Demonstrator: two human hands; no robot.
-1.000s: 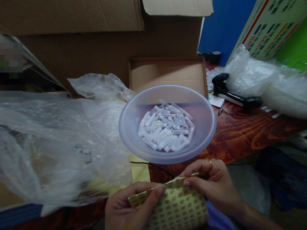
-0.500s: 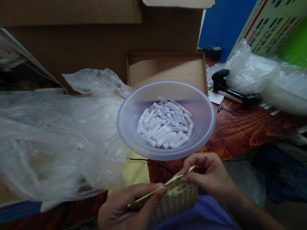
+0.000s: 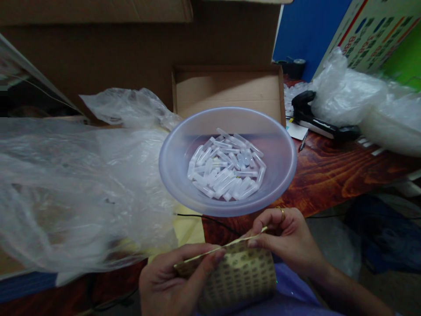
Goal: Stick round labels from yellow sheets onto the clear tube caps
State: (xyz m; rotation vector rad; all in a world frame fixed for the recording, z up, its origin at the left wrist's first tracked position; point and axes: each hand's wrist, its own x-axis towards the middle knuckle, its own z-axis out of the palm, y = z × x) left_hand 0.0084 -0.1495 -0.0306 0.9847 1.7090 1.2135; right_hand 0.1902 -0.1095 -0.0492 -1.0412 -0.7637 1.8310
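Both hands hold one yellowish printed sheet [image 3: 240,274], covered in rows of small dark marks and curving down toward my lap. My left hand [image 3: 179,276] pinches its upper edge between thumb and fingers at the left. At the right end of that edge, my right hand [image 3: 283,237], with a ring on one finger, pinches it too. Just beyond the hands stands a translucent bluish plastic basin [image 3: 279,175]. Inside it lies a heap of small clear plastic tubes [image 3: 226,171]. What the tubes contain is too small to tell.
Crumpled clear plastic bags [image 3: 98,188] spread over the left side. A shallow cardboard box [image 3: 226,87] stands behind the basin on the wooden table [image 3: 329,180]. To the right are a black device [image 3: 322,123], a pen [image 3: 303,142] and a bulging plastic bag [image 3: 348,92]. A black cable [image 3: 210,218] runs below the basin.
The printed sheet has tilted so more of its marked face shows. My left hand has shifted slightly up and right; both hands keep their pinch. The whole view has moved a little.
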